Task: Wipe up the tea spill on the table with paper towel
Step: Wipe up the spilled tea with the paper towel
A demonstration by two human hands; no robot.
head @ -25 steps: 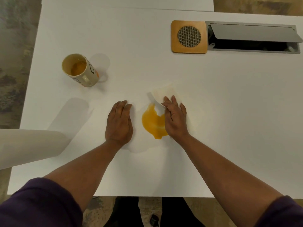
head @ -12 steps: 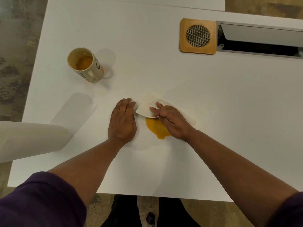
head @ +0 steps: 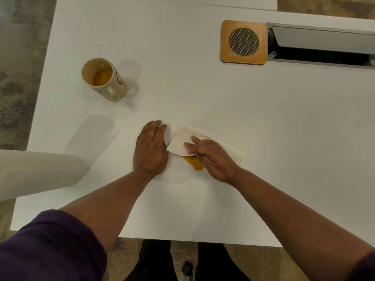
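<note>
The right hand (head: 213, 159) presses a paper towel (head: 183, 139) flat-fingered onto the tea spill (head: 195, 163) near the counter (head: 203, 94) front edge; the left hand (head: 150, 150) rests open and flat just beside it. A mug (head: 103, 79) lies toward the left edge, a wooden coaster (head: 243, 42) and cable hatch (head: 322, 45) toward the far right corner.
</note>
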